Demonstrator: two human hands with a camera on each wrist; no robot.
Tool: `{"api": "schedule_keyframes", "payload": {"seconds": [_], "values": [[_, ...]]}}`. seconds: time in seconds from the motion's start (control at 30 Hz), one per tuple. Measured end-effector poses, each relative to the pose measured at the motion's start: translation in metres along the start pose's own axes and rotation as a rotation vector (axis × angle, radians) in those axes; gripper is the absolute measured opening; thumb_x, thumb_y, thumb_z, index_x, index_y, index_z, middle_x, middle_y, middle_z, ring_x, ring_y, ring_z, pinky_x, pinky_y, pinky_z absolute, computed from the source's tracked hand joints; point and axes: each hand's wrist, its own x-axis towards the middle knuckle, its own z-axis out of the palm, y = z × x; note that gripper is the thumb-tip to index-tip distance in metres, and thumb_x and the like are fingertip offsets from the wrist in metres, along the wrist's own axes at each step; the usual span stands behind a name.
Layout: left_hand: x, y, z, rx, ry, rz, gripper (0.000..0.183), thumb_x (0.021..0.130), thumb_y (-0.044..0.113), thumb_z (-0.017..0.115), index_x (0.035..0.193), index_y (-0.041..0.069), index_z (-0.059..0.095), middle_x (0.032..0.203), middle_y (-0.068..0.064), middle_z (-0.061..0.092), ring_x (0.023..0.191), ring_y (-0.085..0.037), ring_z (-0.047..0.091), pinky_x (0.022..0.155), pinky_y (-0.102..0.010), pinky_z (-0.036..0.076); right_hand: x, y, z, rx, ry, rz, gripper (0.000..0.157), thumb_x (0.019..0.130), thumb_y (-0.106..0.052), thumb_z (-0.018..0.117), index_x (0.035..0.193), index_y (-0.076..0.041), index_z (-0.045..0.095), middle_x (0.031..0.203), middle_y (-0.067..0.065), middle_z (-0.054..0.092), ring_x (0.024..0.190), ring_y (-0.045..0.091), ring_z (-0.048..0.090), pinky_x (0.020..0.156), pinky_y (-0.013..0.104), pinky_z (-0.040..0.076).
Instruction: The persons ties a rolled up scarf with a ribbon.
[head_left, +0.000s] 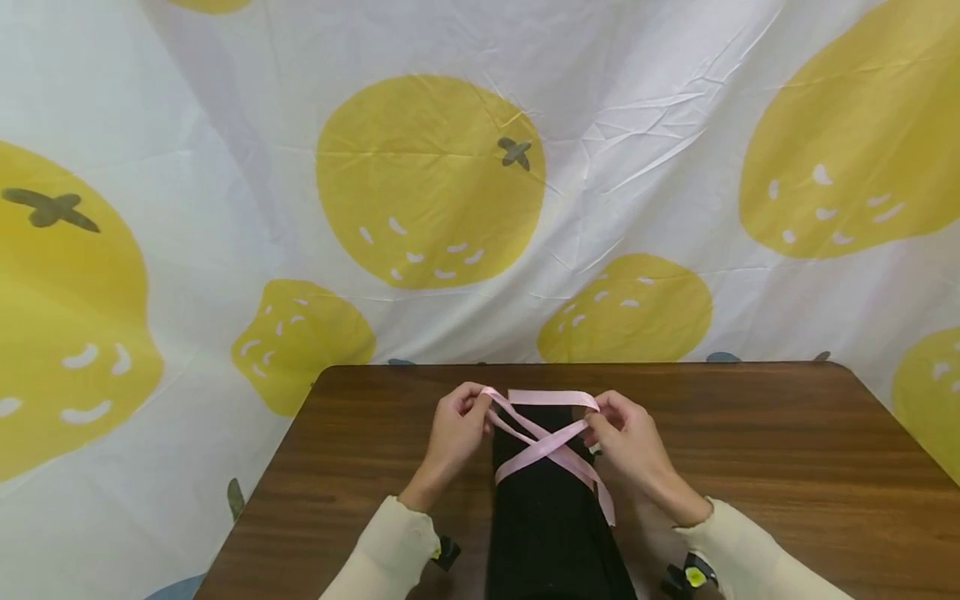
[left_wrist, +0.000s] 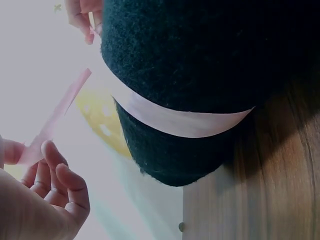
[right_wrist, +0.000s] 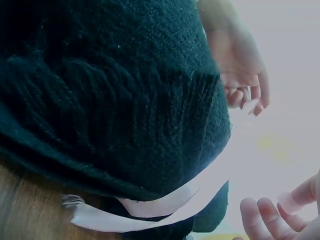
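A pink ribbon runs around a long black fuzzy cloth bundle and crosses itself on top, near the far end. With thumb and fingers my left hand pinches a looped part of the ribbon, left of the bundle. On the other side my right hand pinches another stretch, from which a strip reaches left over the bundle's far end. One loose end hangs down the right side, frayed in the right wrist view. The left wrist view shows a ribbon band lying snug round the bundle's side.
The bundle lies on a brown wooden table with rounded far corners. Behind it hangs a white curtain printed with yellow fruit. Fringe threads lie along the cloth in the right wrist view.
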Motion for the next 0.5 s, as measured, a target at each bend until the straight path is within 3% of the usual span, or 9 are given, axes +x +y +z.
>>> {"api": "schedule_keyframes", "payload": {"seconds": [0.17,0.5], "values": [[0.002,0.000,-0.006,-0.043,0.045,-0.018,0.019,0.100,0.009,0.055,0.097,-0.005,0.068,0.077,-0.017,0.068,0.061,-0.019,0.057,0.056,-0.023,0.048,0.002,0.002,-0.006,0.027,0.003,0.034,0.015,0.098,-0.005,0.057,0.101,0.007,0.064,0.074,0.017,0.068,0.060,0.019,0.066,0.059,0.028,0.053],[0.001,-0.003,-0.016,-0.175,0.128,-0.051,0.023,0.100,0.007,0.049,0.098,-0.010,0.065,0.077,-0.003,0.067,0.063,-0.014,0.061,0.057,-0.024,0.051,0.001,0.007,-0.018,0.029,-0.002,0.107,0.020,0.101,-0.005,0.050,0.102,0.010,0.064,0.071,0.012,0.064,0.060,0.016,0.064,0.062,0.023,0.052]]}}
